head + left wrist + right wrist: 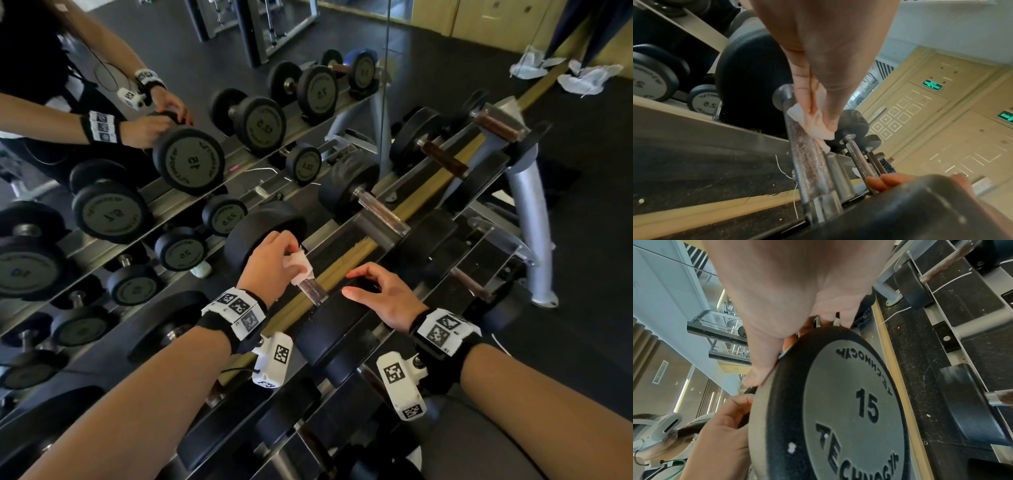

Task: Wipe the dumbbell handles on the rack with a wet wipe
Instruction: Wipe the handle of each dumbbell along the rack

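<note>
A black 15 dumbbell [337, 329] lies on the top tier of the rack [346, 270], its worn metal handle [312, 292] running away from me. My left hand [291, 253] pinches a crumpled white wet wipe [298, 263] and presses it on the far end of the handle, next to the far head [263, 229]. The left wrist view shows the wipe [813, 125] wrapped partly over the bar [809, 164]. My right hand [356, 282] arches over the near head, fingers curled on its rim. The near head's face [849, 410] fills the right wrist view.
A mirror [137, 192] behind the rack reflects the dumbbells and my arms. More dumbbells [376, 202] [442, 157] sit to the right on the same tier, and others on the tier below [472, 284]. A silver rack leg [534, 222] stands right. White cloths [582, 80] lie on the floor.
</note>
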Tool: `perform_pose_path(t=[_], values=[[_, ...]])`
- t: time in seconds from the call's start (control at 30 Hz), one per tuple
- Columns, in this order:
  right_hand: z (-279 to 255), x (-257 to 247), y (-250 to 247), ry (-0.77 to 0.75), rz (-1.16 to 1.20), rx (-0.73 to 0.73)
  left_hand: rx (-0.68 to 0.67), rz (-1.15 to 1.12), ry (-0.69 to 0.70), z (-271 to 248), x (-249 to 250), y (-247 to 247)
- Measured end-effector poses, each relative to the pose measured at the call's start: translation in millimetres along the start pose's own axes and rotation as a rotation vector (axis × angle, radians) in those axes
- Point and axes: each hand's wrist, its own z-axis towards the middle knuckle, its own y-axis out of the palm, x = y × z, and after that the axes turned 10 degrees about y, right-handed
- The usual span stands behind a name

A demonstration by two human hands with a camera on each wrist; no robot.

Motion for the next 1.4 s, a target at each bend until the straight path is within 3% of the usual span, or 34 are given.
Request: perform_pose_path(t=[0.13, 0.23, 0.5, 0.7, 0.77, 0.93, 1.17, 1.33, 1.4], values=[[1, 2, 0, -0.005, 0.002, 0.004, -0.111, 0.073, 0.130, 0, -5, -3], [1, 3, 0, -0.003, 0.005, 0.004, -0.224, 0.192, 0.141, -3, -11, -6], [2, 4, 0, 0.008, -0.018, -0.002, -0.247, 0.225, 0.104, 5, -5, 0], [1, 4, 0, 0.000, -0.026, 0.003, -0.387, 0.207, 0.239, -12, 13, 14], [1, 4, 0, 0.004, -0.027, -0.006, -0.367, 0.249, 0.221, -6, 6, 5], [0, 2, 0, 0.023, 0.010, -0.024, -0.131, 0.243, 0.044, 2, -9, -12], [-1, 1, 0, 0.021, 0.005, -0.016, -0.247, 0.189, 0.084, -23, 0, 19], [-5, 0, 1, 0.030, -0.002, -0.017, 0.053, 0.013, -0.158, -13, -15, 2], [-5, 0, 1, 0.031, -0.002, -0.012, 0.065, -0.085, -0.229, -18, -12, 11]])
